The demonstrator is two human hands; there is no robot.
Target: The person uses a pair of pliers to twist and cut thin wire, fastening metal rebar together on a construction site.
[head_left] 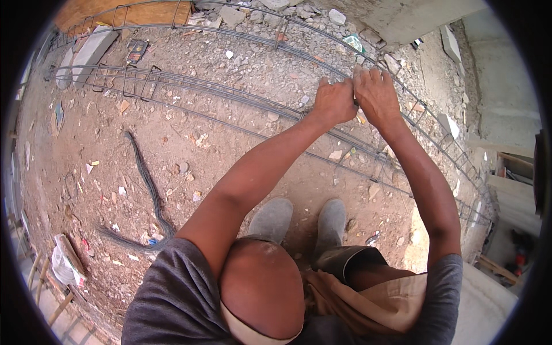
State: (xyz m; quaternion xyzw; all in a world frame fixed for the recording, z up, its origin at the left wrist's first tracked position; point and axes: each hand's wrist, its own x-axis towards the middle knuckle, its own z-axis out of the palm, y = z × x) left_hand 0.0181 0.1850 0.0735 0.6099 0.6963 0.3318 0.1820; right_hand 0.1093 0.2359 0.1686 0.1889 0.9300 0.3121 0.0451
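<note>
Two long steel rebar cages, a far one [230,38] and a nearer one [190,80], stretch across the ground in front of me, with square stirrups along them. Both of my arms reach out over the nearer cage. My left hand [336,103] is closed in a fist at the bars of the far cage. Right beside it, my right hand [376,98] is closed too, its knuckles over the same bars. The hands touch or nearly touch, and whatever the fingers grip is hidden beneath them.
A bent bundle of dark wire [144,172] lies on the dirt to the left. Concrete rubble [247,63] spreads beyond the cages, with a concrete block [95,50] at far left. A wall [503,75] stands at right. My grey boots [271,219] are below the nearer cage.
</note>
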